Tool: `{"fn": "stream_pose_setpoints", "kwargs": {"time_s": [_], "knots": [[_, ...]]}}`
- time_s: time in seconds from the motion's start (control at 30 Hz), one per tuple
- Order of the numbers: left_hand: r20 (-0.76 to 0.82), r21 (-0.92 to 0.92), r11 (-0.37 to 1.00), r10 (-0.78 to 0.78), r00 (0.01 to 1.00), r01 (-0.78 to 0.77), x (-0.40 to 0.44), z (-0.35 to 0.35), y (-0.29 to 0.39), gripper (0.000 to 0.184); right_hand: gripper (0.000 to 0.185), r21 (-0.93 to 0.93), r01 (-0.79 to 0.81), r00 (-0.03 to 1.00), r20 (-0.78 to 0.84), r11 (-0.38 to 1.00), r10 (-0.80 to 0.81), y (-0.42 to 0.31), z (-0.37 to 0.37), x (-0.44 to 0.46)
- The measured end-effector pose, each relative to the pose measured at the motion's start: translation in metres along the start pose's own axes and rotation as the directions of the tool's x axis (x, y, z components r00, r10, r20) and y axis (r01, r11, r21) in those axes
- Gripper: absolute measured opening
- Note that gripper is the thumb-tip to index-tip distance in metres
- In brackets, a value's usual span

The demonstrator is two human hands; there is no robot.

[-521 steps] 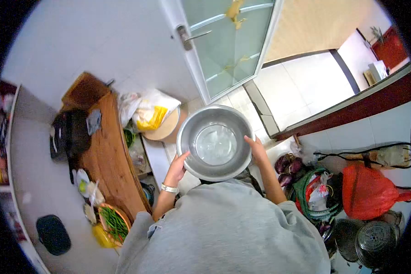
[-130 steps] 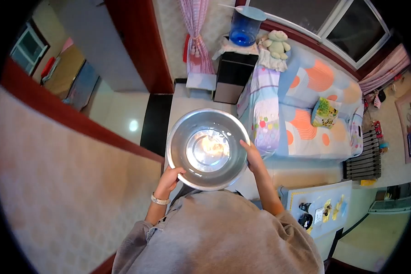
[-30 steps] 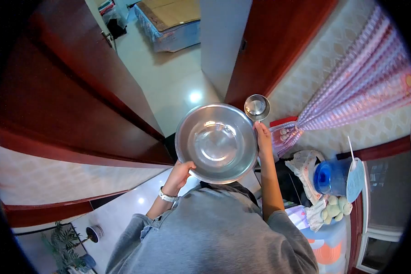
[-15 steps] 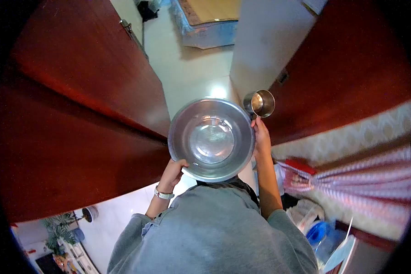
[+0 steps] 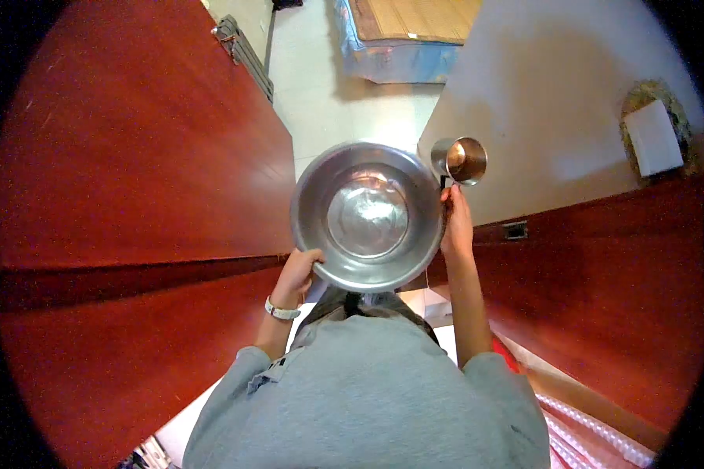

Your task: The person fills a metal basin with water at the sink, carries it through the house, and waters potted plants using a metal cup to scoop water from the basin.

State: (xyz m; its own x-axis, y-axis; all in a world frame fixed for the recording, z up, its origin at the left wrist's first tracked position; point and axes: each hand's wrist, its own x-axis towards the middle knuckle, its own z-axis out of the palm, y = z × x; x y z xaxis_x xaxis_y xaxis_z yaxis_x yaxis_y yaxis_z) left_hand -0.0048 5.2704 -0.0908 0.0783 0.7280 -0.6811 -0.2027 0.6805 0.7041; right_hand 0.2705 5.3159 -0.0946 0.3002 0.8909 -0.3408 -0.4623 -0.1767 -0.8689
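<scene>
Metal basin (image 5: pixel 368 216) held up mid-doorway in front of torso, over floor (image 5: pixel 313 125). Left fingers (image 5: pixel 314 256) grip its near-left rim; right fingers (image 5: pixel 450 190) clasp metal cup (image 5: pixel 460 160) by its handle at the right rim. Red-brown door (image 5: pixel 156 141) at left, frame (image 5: pixel 587 266) at right, both apart from basin. Pale floor runs ahead to bed (image 5: pixel 407 47).

door (image 5: pixel 149 164): reddish-brown | bed side (image 5: pixel 403 64): pale blue (blotched) | shirt (image 5: pixel 368 383): grey
</scene>
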Motion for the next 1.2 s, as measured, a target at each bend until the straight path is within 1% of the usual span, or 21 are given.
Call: {"fn": "stream_pose_setpoints", "kwargs": {"time_s": [0.03,0.07,0.17,0.2,0.3,0.4,0.5,0.6,0.67,0.7,0.73,0.8,0.83,0.87,0.9,0.93,1.0,1.03,1.07,1.13,1.2], "knots": [[0.011,0.027,1.0,-0.001,1.0,0.001,0.004,-0.009,-0.005,0.015,0.027,-0.025,0.033,0.999,0.003,0.999,-0.033,0.007,0.0,-0.004],[0.005,0.064,0.998,-0.027,1.0,0.027,0.006,-0.014,-0.007,0.015,0.026,-0.004,0.052,0.999,-0.009,0.999,-0.052,0.014,-0.002,-0.007],[0.105,-0.001,1.0,0.006,0.994,-0.006,0.024,-0.002,-0.003,0.016,0.026,0.062,0.024,0.998,-0.065,0.998,-0.02,0.01,-0.013,0.0],[0.092,0.0,0.999,0.043,0.995,-0.043,0.029,-0.004,0.002,0.019,0.026,0.066,0.03,0.998,-0.062,0.997,-0.026,0.013,-0.007,0.003],[0.088,0.017,0.999,0.026,0.996,-0.028,0.04,-0.014,0.007,0.022,0.026,0.118,0.017,0.998,-0.054,0.993,-0.01,0.017,0.003,0.011],[0.061,0.026,0.999,-0.021,0.998,0.02,0.031,-0.012,-0.003,0.022,0.026,0.121,0.063,0.997,0.034,0.991,-0.067,0.013,0.0,0.008],[-0.052,0.072,0.997,0.039,0.998,-0.035,-0.003,0.003,0.008,0.015,0.026,0.156,-0.011,0.997,0.073,0.988,0.0,0.003,0.004,0.001],[-0.08,0.034,0.998,-0.051,0.995,0.054,-0.028,0.01,0.007,0.012,0.027,0.125,-0.081,0.987,0.145,0.989,0.063,0.002,-0.008,0.002],[-0.038,-0.016,1.0,-0.004,0.999,0.004,-0.016,0.001,-0.025,0.013,0.028,0.094,-0.114,0.985,0.144,0.989,0.099,0.001,-0.013,0.005],[-0.02,-0.039,0.999,0.017,1.0,-0.017,-0.038,0.0,-0.016,0.014,0.028,0.079,-0.134,0.983,0.141,0.988,0.122,-0.01,-0.004,-0.005],[-0.058,-0.151,0.987,0.041,0.997,-0.049,-0.052,0.007,-0.016,0.013,0.028,0.089,-0.16,0.974,0.178,0.983,0.142,-0.017,-0.001,-0.012],[-0.091,-0.173,0.985,0.001,0.996,-0.017,-0.083,0.02,-0.003,0.015,0.028,0.103,-0.214,0.953,0.24,0.971,0.185,-0.034,0.006,-0.021],[-0.101,-0.188,0.982,-0.01,0.995,-0.009,-0.092,0.025,0.0,0.016,0.028,0.055,-0.19,0.959,0.224,0.98,0.173,-0.042,0.01,-0.026],[-0.106,-0.278,0.96,0.006,0.994,-0.035,-0.093,0.025,-0.012,0.023,0.028,0.003,-0.164,0.964,0.212,0.986,0.16,-0.053,0.016,-0.032],[-0.121,-0.3,0.953,0.009,0.993,-0.045,-0.096,0.028,-0.016,0.025,0.028,-0.052,-0.138,0.969,0.201,0.989,0.146,-0.06,0.018,-0.034],[-0.131,-0.307,0.947,0.059,0.99,-0.097,-0.065,0.031,-0.046,0.027,0.027,-0.002,-0.109,0.974,0.201,0.994,0.107,-0.026,-0.003,-0.012],[-0.151,-0.349,0.927,0.087,0.985,-0.136,-0.074,0.037,-0.057,0.032,0.026,0.045,-0.218,0.946,0.257,0.975,0.2,-0.038,-0.002,-0.013],[-0.163,-0.32,0.934,0.111,0.98,-0.159,-0.081,0.043,-0.057,0.03,0.026,0.07,-0.279,0.926,0.284,0.958,0.249,-0.043,-0.001,-0.016],[-0.184,-0.35,0.922,0.109,0.977,-0.168,-0.09,0.047,-0.063,0.028,0.024,-0.001,-0.279,0.923,0.277,0.96,0.269,-0.05,0.001,-0.02],[-0.226,-0.381,0.907,0.096,0.969,-0.179,-0.104,0.056,-0.068,0.026,0.025,-0.034,-0.288,0.9,0.331,0.957,0.282,-0.059,0.001,-0.024],[-0.276,-0.363,0.922,0.034,0.961,-0.137,-0.111,0.067,-0.059,0.026,0.025,-0.036,-0.339,0.88,0.342,0.94,0.33,-0.062,-0.002,-0.016]]}}
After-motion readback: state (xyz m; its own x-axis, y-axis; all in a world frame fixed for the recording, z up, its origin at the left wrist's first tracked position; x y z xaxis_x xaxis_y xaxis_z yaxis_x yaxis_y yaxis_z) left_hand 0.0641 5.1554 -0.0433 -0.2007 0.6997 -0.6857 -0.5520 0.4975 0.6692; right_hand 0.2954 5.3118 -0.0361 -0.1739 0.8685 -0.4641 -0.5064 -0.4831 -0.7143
